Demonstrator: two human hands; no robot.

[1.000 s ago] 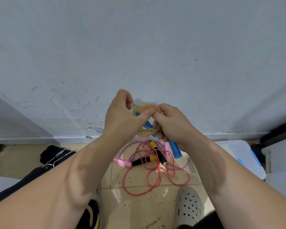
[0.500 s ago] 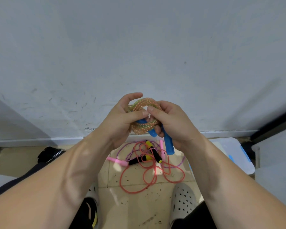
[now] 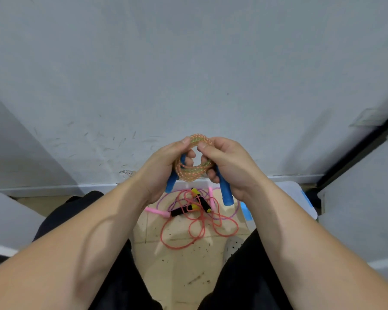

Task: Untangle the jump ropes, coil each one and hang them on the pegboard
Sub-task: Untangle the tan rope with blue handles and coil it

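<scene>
An orange speckled jump rope (image 3: 192,171) is wound into a small coil, held up in front of the wall. My left hand (image 3: 164,166) grips the coil's left side together with one blue handle (image 3: 172,182). My right hand (image 3: 231,164) grips the right side and the other blue handle (image 3: 225,191), its thumb on top of the coil. On the floor below lie a red rope (image 3: 188,233) with black-and-yellow handles (image 3: 202,201) tangled with a purple rope (image 3: 231,217) with pink handles (image 3: 157,211). No pegboard is in view.
A grey wall (image 3: 188,74) fills the upper view, its baseboard just behind the ropes. A white lidded bin (image 3: 300,198) sits at the right by a white cabinet (image 3: 363,198). My dark-trousered legs frame the tiled floor (image 3: 177,265); a white perforated shoe (image 3: 233,245) shows.
Both hands have spread to the coil's sides, opening its ring toward me. One blue handle now hangs under my left hand and the other under my right. The view tilted upward.
</scene>
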